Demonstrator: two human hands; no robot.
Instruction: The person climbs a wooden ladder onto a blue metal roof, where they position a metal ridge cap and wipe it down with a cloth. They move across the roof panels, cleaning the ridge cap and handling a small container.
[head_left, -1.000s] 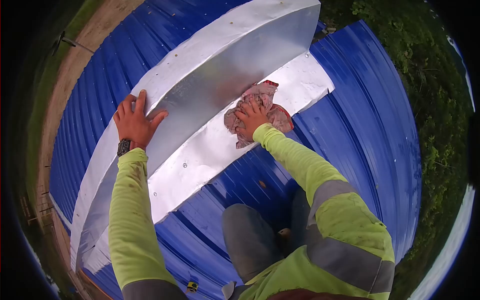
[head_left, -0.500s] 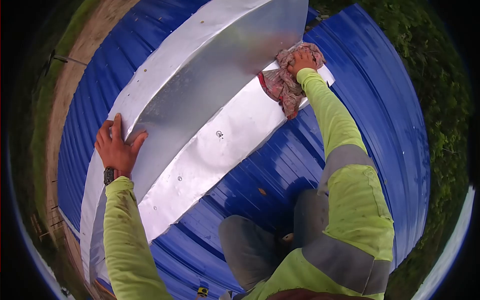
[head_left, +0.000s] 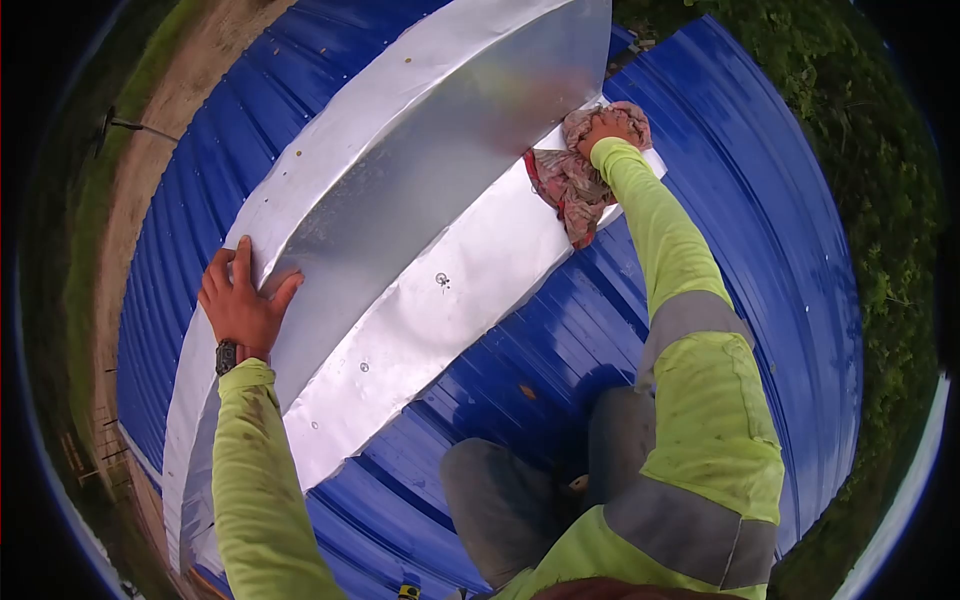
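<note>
The rag (head_left: 572, 180), a crumpled reddish cloth, lies on the lower flange of the silver flashing (head_left: 450, 290), right at the flashing's far end, near the far edge of the blue roof (head_left: 740, 200). My right hand (head_left: 605, 128) is on top of it with the arm stretched out long. The grip is clenched, with the fingers bunched into the cloth and pressing it against the fold where the flange meets the raised metal sheet (head_left: 430, 160). A loose tail of the rag hangs back over the flange's lower edge onto the blue ribs.

My left hand (head_left: 243, 305) is well apart from this, down toward the near-left edge of the roof. Its grip is released: palm flat, fingers spread on the raised sheet, a wristwatch (head_left: 227, 356) just below it. It looks to me like a brace, steadying both the sheet and me.

I judge the step in hand to be wiping the flange, with the stroke at its farthest reach. A screw head (head_left: 440, 279) sits midway along the bare flange. Any pass back toward my knees (head_left: 500, 500) calls for steady downward pressure, the rag tucked into the fold, and care where it crosses that screw.
</note>
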